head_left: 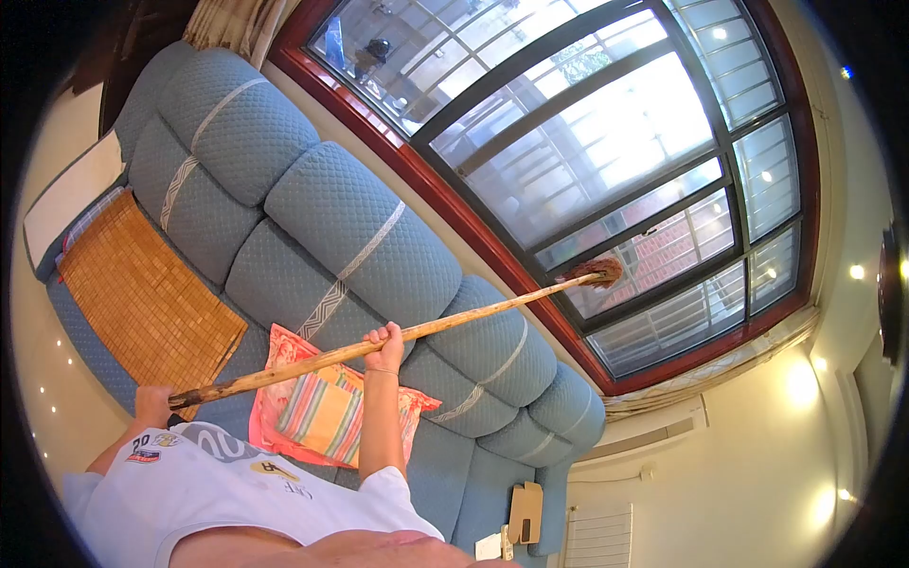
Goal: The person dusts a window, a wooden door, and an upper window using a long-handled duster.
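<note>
A long wooden pole (312, 363) runs diagonally from the lower left towards the window, with a reddish-brown mop-like head (604, 274) at its far end, seen against the window. My left hand (154, 407) is closed round its dark near end. Farther up the pole, my right hand (383, 348) grips it from a raised arm. Below the pole, partly behind my right forearm, lies a striped cushion (322, 407) with a pink-orange border.
A blue quilted sofa (350, 213) stretches diagonally under the red-framed window (578, 142). A woven bamboo mat (147, 293) covers its left seat. At the lower right are a cardboard piece (525, 513) on the sofa and a white radiator (599, 538) by the wall.
</note>
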`<state>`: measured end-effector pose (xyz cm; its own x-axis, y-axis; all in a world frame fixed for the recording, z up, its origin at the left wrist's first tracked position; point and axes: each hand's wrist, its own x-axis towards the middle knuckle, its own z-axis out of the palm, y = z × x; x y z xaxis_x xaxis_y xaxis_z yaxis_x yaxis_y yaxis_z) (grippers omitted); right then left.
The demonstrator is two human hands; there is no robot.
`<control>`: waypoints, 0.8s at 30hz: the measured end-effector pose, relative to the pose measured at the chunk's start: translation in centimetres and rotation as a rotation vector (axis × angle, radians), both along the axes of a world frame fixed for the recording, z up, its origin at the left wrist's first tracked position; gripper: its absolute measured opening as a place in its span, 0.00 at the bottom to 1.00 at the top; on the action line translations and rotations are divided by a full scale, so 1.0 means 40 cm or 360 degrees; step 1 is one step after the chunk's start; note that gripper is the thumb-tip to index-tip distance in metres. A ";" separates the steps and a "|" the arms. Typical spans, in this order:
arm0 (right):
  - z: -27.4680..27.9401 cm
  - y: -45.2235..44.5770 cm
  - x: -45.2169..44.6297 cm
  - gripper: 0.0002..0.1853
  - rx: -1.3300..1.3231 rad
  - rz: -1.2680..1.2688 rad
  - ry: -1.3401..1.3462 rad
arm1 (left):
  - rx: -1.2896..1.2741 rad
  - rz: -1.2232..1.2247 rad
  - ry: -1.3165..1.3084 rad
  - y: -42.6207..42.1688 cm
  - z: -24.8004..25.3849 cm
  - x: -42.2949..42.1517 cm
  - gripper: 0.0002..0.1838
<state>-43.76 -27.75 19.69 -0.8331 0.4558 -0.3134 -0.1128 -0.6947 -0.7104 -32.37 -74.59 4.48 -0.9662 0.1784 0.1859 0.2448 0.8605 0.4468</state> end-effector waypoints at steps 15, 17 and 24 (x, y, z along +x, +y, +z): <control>0.021 -0.326 0.051 0.14 -0.0224 0.0573 0.0394 | 0.0093 0.0470 0.0182 -0.293 -0.095 0.212 0.09; 0.025 -0.365 0.077 0.12 -0.0203 0.0645 0.0443 | 0.0026 0.0594 0.0042 -0.359 -0.182 0.271 0.13; 0.034 -0.429 0.107 0.10 -0.0343 0.0723 0.0458 | -0.0003 0.0536 0.0273 -0.367 -0.117 0.316 0.14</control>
<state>-39.48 -44.91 21.07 -0.9957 -0.0162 -0.0912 0.0625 -0.8441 -0.5325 -19.74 -89.26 -0.21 -0.9257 -0.1437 0.3500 0.0190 0.9063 0.4222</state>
